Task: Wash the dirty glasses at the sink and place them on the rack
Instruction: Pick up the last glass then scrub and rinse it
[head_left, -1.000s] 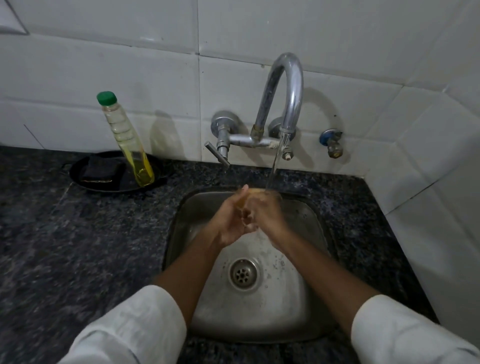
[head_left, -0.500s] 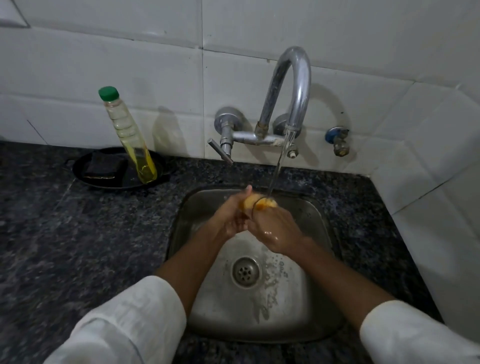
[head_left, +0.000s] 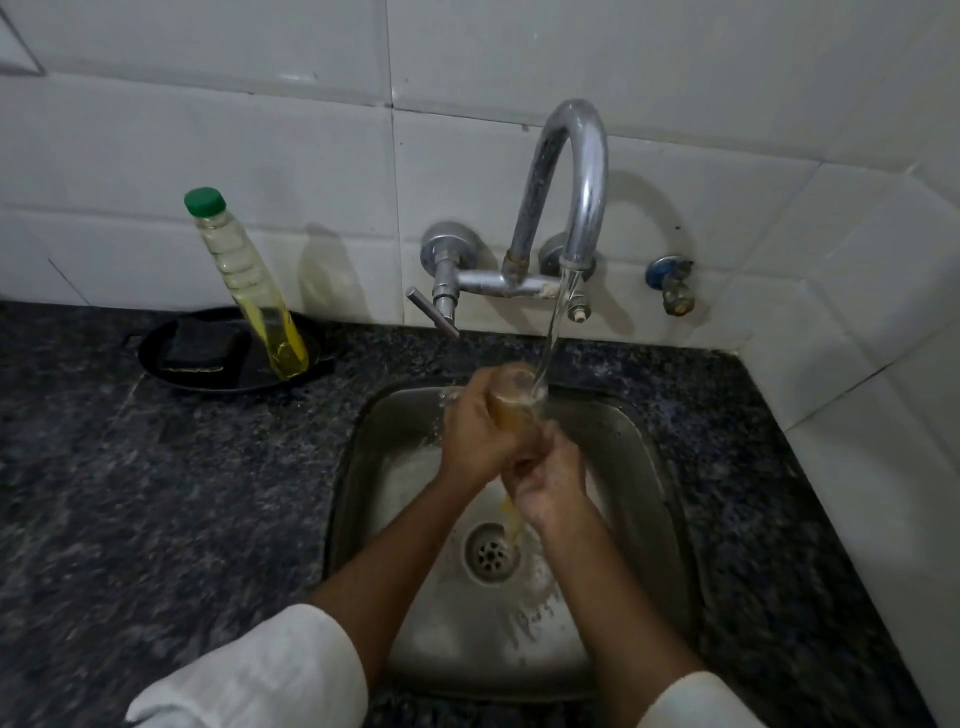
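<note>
A clear glass (head_left: 514, 397) with yellowish liquid in it is held under the running stream from the chrome tap (head_left: 576, 192), over the steel sink (head_left: 363, 467). My left hand (head_left: 475, 434) grips the glass round its side. My right hand (head_left: 550, 483) holds its lower end from below. Yellow liquid trickles down toward the drain (head_left: 491, 553). No rack is in view.
A green-capped bottle (head_left: 244, 280) of yellow liquid leans in a black dish (head_left: 156, 348) with a dark sponge (head_left: 200, 351) on the counter at the back left. Dark granite counter (head_left: 156, 493) surrounds the sink. White tiled walls close the back and right.
The glass has been raised and tipped more upright under the stream. My right hand has slid down to its lower end, and yellow liquid now runs into the sink.
</note>
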